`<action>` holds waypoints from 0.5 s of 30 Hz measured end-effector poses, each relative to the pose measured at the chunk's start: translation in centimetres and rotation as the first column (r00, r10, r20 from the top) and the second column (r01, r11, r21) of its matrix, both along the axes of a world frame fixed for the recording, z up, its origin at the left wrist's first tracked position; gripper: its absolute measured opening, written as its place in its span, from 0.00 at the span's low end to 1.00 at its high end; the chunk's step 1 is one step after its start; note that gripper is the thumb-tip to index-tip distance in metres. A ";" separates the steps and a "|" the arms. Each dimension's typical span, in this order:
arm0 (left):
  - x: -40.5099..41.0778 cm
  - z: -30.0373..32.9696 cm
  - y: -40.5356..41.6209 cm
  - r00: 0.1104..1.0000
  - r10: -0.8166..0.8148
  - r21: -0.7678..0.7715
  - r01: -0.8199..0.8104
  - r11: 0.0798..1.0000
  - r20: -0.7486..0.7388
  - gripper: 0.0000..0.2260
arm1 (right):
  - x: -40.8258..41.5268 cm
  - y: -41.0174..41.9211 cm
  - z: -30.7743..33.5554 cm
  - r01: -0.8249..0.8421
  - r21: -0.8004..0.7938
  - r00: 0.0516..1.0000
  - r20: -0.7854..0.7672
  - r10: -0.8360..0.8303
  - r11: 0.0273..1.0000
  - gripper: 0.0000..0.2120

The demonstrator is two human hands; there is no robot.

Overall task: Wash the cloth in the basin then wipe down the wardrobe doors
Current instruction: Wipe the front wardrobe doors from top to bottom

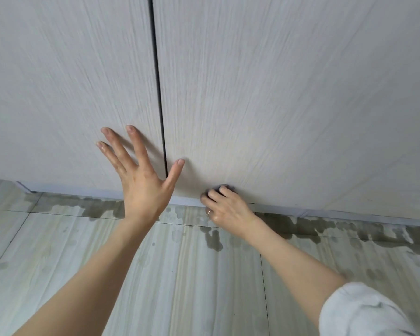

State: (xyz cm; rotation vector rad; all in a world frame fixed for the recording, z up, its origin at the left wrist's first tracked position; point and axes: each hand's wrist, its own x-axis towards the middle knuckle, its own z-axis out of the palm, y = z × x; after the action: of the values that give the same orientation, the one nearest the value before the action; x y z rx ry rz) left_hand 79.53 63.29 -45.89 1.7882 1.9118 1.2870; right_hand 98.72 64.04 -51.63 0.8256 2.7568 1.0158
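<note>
Two pale wood-grain wardrobe doors fill the upper view, the left door (66,81) and the right door (289,93), split by a dark vertical gap. My left hand (141,180) lies flat with fingers spread across the bottom of the gap, thumb on the right door. My right hand (224,206) grips a small dark grey cloth (222,187) and presses it against the bottom edge of the right door. Most of the cloth is hidden under my fingers. A ring shows on that hand.
The pale tiled floor (180,275) carries dark wet patches (325,227) along the wardrobe's base and several drips nearer me. A wardrobe foot (24,187) shows at the lower left. No basin is in view.
</note>
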 end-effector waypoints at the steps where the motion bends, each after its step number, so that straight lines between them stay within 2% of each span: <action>1: 0.1 0.2 0.0 1.000 0.004 0.002 -0.004 1.000 0.030 0.47 | 0.8 -0.2 0.0 0.020 -0.019 0.998 0.066 -0.019 1.000 0.08; 3: 0.7 0.6 -0.1 0.996 0.005 0.007 -0.006 1.000 0.091 0.48 | 3.0 -0.4 -0.2 0.081 -0.029 0.989 0.130 -0.076 0.996 0.07; 7: 1.8 0.9 0.0 0.986 0.022 0.012 -0.024 1.000 0.164 0.51 | 7.7 -1.0 -0.6 0.167 0.051 0.962 0.210 -0.174 0.985 0.09; 10: 2.4 1.0 0.1 0.981 0.034 0.021 -0.039 0.999 0.193 0.53 | 11.6 -1.9 -0.3 0.194 0.071 0.963 0.174 -0.204 0.978 0.08; 13: 2.6 1.1 0.1 0.980 0.039 0.027 -0.045 0.999 0.195 0.54 | 15.0 -3.3 -0.3 0.302 0.031 0.945 0.118 -0.304 0.953 0.02; 15: 2.7 1.2 0.0 0.980 0.032 0.034 -0.040 0.999 0.198 0.54 | 17.0 -4.0 -0.8 0.400 0.011 0.916 0.037 -0.400 0.916 0.05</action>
State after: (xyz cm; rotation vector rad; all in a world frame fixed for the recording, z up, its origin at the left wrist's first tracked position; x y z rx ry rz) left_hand 82.22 63.30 -44.73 1.5827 1.8305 1.4623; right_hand 115.70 60.05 -52.39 1.2871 2.4030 0.9384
